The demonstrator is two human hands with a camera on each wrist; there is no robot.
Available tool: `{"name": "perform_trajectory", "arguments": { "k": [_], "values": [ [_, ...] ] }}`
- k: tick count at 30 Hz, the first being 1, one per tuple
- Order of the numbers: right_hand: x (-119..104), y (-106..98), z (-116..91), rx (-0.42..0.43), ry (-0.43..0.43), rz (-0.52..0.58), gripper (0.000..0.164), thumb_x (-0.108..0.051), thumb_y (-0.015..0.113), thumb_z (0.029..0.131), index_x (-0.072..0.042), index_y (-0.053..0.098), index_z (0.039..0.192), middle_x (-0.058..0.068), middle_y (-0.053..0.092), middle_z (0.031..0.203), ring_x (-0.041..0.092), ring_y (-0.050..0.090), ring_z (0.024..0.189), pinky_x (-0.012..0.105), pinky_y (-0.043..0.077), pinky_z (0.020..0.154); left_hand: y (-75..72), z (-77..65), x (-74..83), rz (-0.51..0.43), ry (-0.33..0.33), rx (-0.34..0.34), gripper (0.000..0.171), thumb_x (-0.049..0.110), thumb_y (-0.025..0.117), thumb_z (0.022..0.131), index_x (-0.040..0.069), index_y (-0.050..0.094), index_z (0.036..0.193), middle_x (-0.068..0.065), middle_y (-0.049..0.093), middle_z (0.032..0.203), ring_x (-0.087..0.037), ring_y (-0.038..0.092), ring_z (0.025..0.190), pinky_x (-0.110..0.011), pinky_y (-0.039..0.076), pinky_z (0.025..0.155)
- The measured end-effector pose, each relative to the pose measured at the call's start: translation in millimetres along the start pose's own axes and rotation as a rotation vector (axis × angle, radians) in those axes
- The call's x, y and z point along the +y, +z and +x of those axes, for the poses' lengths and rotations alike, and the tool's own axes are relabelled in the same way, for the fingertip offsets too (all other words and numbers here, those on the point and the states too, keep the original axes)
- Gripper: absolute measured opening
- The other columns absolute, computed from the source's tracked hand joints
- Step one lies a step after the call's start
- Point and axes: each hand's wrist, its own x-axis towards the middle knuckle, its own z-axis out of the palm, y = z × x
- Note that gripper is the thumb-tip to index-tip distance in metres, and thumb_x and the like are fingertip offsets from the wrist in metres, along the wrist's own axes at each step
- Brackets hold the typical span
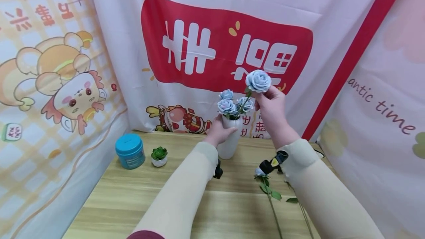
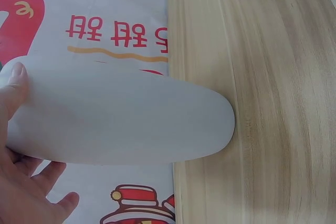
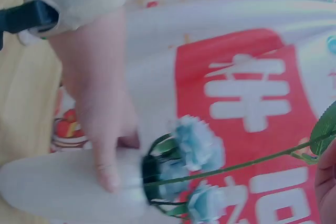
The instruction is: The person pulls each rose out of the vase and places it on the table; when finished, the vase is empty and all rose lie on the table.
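A white vase (image 1: 229, 146) stands upright near the back of the table, and my left hand (image 1: 218, 132) grips it round the neck. In the left wrist view the thumb and fingers lie on opposite sides of the vase (image 2: 126, 116). Three pale blue artificial roses (image 1: 227, 106) fill its mouth. Higher up and to the right, my right hand (image 1: 273, 111) pinches another blue rose (image 1: 258, 81) just beneath its bloom. In the right wrist view its green stem (image 3: 247, 166) slants down to the vase's mouth, among the other blooms.
More rose stems lie on the table to the right, one with a blue bloom (image 1: 260, 173), partly behind my right sleeve. At left are a blue lidded tub (image 1: 130, 151) and a small potted succulent (image 1: 159, 156). A printed cloth (image 1: 116, 47) hangs behind the table.
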Motion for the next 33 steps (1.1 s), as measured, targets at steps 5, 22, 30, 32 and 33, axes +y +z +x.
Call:
{"name": "perform_trajectory", "arguments": {
  "k": [5, 22, 30, 32, 33],
  "values": [
    [-20.0, -11.7, -17.0, 0.046, -0.059, 0.034, 0.037, -0.027, 0.071, 0.092, -0.016, 0.069, 0.127, 0.010, 0.060, 0.096, 0.018, 0.042, 0.062, 0.022, 0.042, 0.053, 1.3, 3.1, -1.4, 0.003, -0.022, -0.002, 0.091, 0.039, 0.078, 0.085, 0.021, 0.025, 0.157, -0.003, 0.035, 0.156, -0.024, 0.039, 0.138, -0.047, 0.035, 0.109],
    [98.7, -31.9, -73.8, -0.190, 0.373, -0.564, 0.028, -0.022, 0.063, 0.098, -0.003, 0.058, 0.078, 0.009, 0.057, 0.075, 0.022, 0.051, 0.067, 0.034, 0.047, 0.058, -1.6, 3.5, -1.4, 0.011, -0.008, -0.007, 0.090, 0.038, 0.076, 0.087, 0.020, 0.024, 0.157, -0.004, 0.033, 0.157, -0.023, 0.036, 0.139, -0.044, 0.034, 0.110],
    [191.2, -35.2, -112.8, -0.273, 0.531, -0.729, 0.038, -0.023, 0.064, 0.097, -0.009, 0.045, 0.067, 0.002, 0.043, 0.060, 0.017, 0.042, 0.053, 0.030, 0.038, 0.048, -1.3, -1.2, 1.8, 0.011, 0.005, 0.000, 0.087, 0.037, 0.075, 0.088, 0.017, 0.026, 0.156, -0.006, 0.035, 0.156, -0.026, 0.037, 0.138, -0.047, 0.034, 0.110],
    [206.8, -36.9, -119.0, -0.275, 0.548, -0.775, 0.038, -0.022, 0.064, 0.097, -0.010, 0.045, 0.067, 0.002, 0.044, 0.062, 0.017, 0.043, 0.056, 0.029, 0.038, 0.050, -0.1, -0.4, 0.5, 0.009, 0.005, 0.000, 0.087, 0.038, 0.076, 0.088, 0.017, 0.026, 0.156, -0.007, 0.035, 0.156, -0.027, 0.037, 0.138, -0.048, 0.034, 0.110],
    [212.5, -37.4, -121.5, -0.275, 0.564, -0.795, 0.038, -0.023, 0.064, 0.097, -0.009, 0.045, 0.067, 0.002, 0.044, 0.062, 0.018, 0.043, 0.056, 0.030, 0.038, 0.050, 0.3, 0.1, -0.1, 0.009, 0.002, 0.000, 0.088, 0.038, 0.076, 0.088, 0.017, 0.025, 0.157, -0.006, 0.034, 0.156, -0.027, 0.037, 0.138, -0.049, 0.034, 0.110]
  ]
}}
